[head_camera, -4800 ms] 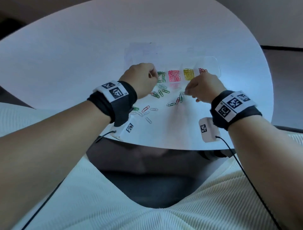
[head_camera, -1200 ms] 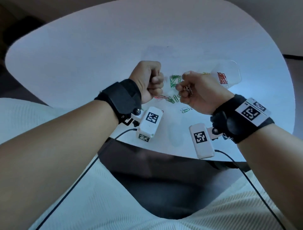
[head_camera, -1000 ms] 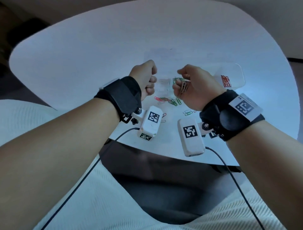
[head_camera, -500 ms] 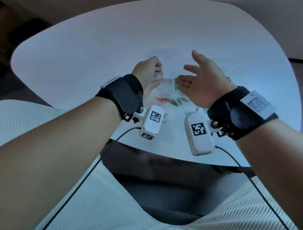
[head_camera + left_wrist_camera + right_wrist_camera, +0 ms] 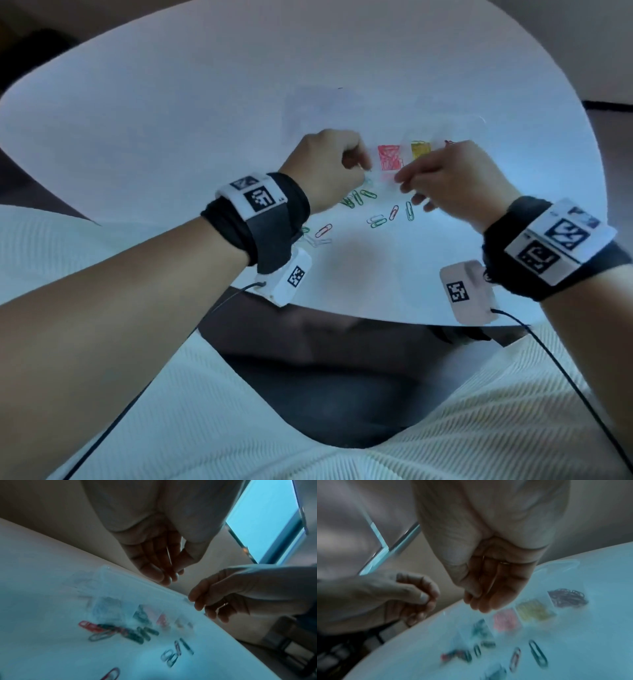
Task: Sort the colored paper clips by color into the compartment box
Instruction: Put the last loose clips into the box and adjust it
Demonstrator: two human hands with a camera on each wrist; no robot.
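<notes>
The clear compartment box lies on the white table. It holds pink clips, yellow clips, dark red clips and green clips. My left hand hovers at the box's left end, thumb pressed to forefinger, pinching a thin pale paper clip. My right hand hangs palm down over the box's near edge, fingers loosely bent, and I see nothing between them. Loose green clips and red clips lie in front of the box.
More loose clips, red and pale, lie under my left wrist. The table's near edge runs just behind both wrists. A window shows in the left wrist view.
My right hand has turned from palm up with spread fingers to palm down over the box. My left hand has rolled back-side up and stays at the box's left end.
</notes>
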